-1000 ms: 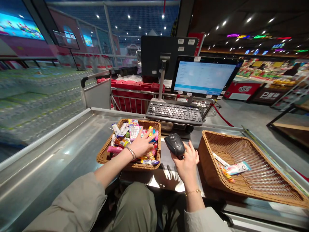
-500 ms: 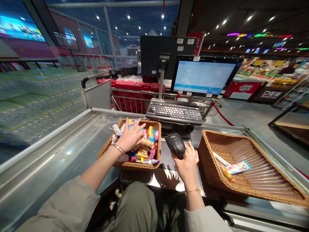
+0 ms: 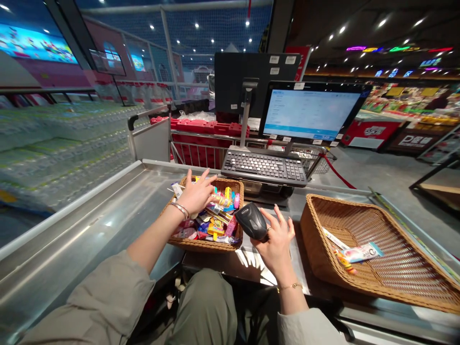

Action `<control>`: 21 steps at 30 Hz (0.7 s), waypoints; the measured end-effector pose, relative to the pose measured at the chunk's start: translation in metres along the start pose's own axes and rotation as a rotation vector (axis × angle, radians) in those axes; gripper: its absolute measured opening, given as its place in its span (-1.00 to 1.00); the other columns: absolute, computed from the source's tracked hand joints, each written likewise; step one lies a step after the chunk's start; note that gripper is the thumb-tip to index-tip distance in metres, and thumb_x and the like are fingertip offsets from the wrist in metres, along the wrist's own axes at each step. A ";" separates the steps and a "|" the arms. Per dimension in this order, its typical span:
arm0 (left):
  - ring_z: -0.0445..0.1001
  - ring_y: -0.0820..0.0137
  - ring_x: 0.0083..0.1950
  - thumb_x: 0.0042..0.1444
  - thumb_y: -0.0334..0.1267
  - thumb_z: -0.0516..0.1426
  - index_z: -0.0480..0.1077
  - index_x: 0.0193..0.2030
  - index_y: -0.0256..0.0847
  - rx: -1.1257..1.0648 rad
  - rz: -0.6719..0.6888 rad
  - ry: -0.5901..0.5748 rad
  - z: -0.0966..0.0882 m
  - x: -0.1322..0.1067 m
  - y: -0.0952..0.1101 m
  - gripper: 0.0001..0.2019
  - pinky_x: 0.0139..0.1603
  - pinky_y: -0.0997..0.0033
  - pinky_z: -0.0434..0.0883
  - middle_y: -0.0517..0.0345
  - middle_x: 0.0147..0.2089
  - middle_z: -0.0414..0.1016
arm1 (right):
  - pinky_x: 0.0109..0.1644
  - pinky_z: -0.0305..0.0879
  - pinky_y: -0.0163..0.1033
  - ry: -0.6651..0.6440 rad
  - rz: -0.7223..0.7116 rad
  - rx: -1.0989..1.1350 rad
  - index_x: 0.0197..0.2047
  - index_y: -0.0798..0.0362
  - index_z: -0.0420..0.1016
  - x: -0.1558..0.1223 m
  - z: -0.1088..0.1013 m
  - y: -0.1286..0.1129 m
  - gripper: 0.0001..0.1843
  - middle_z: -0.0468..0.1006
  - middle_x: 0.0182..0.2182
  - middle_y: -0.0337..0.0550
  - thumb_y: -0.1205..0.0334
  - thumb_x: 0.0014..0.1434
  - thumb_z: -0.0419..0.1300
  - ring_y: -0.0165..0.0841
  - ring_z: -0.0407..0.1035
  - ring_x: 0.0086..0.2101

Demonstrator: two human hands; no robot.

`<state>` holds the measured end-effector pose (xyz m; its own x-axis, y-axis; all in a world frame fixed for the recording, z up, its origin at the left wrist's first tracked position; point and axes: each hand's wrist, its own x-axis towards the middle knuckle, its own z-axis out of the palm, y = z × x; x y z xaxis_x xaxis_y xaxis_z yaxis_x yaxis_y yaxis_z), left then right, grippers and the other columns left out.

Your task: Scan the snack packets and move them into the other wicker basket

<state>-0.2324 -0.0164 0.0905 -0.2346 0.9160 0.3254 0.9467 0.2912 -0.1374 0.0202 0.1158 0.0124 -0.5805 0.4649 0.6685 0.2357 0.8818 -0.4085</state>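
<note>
My left hand point(image 3: 196, 194) is over a wicker basket point(image 3: 204, 246) heaped with wrapped sweets, its fingers spread. Beside its thumb side lies a yellow-striped candy point(image 3: 222, 200); whether the hidden fingertips touch it is unclear. A yellow wrapped sweet point(image 3: 215, 227) sits lower in the pile. In my right hand point(image 3: 276, 239) is a black handheld barcode scanner point(image 3: 251, 221), its head tilted toward the basket's right rim. The hand wraps the scanner's handle, with some fingers raised. A second wicker basket point(image 3: 406, 273) on the right holds a blue-and-white bar point(image 3: 362, 252) and a twisted, colourful candy point(image 3: 347, 262).
A keyboard point(image 3: 264, 165) and a lit monitor point(image 3: 311, 112) stand behind the baskets on the metal counter point(image 3: 118, 215). Beyond are a shopping cart point(image 3: 194, 146) and red crates point(image 3: 212, 128). Stacked bottle packs point(image 3: 53, 148) fill the left side.
The scanner has moved left toward the sweets basket with my right hand. My left hand has shifted slightly up and right, and the striped candy lies farther back. The view has turned slightly left.
</note>
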 end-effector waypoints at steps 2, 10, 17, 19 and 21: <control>-0.05 -0.03 0.49 0.24 -0.15 0.14 0.47 -0.27 -0.18 0.003 0.005 0.013 -0.002 0.005 0.002 -0.83 0.29 -0.57 -0.48 -0.04 0.35 0.30 | 0.34 -0.26 0.33 0.004 -0.026 -0.027 -0.24 -0.03 0.51 0.001 0.000 -0.002 -0.85 0.51 0.11 -0.15 0.25 0.05 0.25 -0.01 0.07 0.31; -0.08 -0.03 0.49 0.25 -0.18 0.13 0.44 -0.31 -0.21 0.077 0.051 0.084 -0.013 0.020 0.015 -0.82 0.30 -0.59 -0.41 -0.07 0.37 0.27 | 0.32 -0.24 0.35 0.048 -0.063 -0.114 -0.20 -0.02 0.50 0.000 -0.001 -0.003 -0.82 0.46 0.17 -0.12 0.21 0.08 0.28 0.03 0.00 0.34; -0.13 -0.04 0.50 0.26 -0.16 0.13 0.42 -0.29 -0.20 0.110 0.072 0.136 -0.016 0.029 0.022 -0.82 0.30 -0.58 -0.40 -0.08 0.40 0.21 | 0.32 -0.25 0.35 0.057 -0.081 -0.150 -0.09 -0.06 0.51 -0.001 0.000 0.002 -0.70 0.40 0.22 -0.10 0.21 0.06 0.28 0.03 -0.08 0.36; -0.13 -0.04 0.50 0.26 -0.16 0.12 0.42 -0.29 -0.20 0.112 0.075 0.139 -0.018 0.031 0.024 -0.82 0.31 -0.58 -0.40 -0.09 0.40 0.21 | 0.32 -0.26 0.35 0.061 -0.083 -0.155 -0.09 -0.05 0.51 -0.001 0.000 0.002 -0.71 0.41 0.21 -0.09 0.23 0.06 0.26 0.01 -0.09 0.36; -0.13 -0.04 0.50 0.26 -0.17 0.12 0.43 -0.29 -0.20 0.113 0.077 0.139 -0.020 0.033 0.026 -0.82 0.31 -0.58 -0.39 -0.10 0.40 0.22 | 0.32 -0.25 0.35 0.059 -0.083 -0.156 -0.10 -0.04 0.50 -0.001 -0.001 0.001 -0.72 0.41 0.20 -0.07 0.23 0.07 0.25 0.01 -0.08 0.36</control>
<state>-0.2114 0.0156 0.1166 -0.1220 0.8921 0.4351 0.9281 0.2579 -0.2684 0.0217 0.1161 0.0113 -0.5574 0.3899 0.7330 0.3099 0.9168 -0.2520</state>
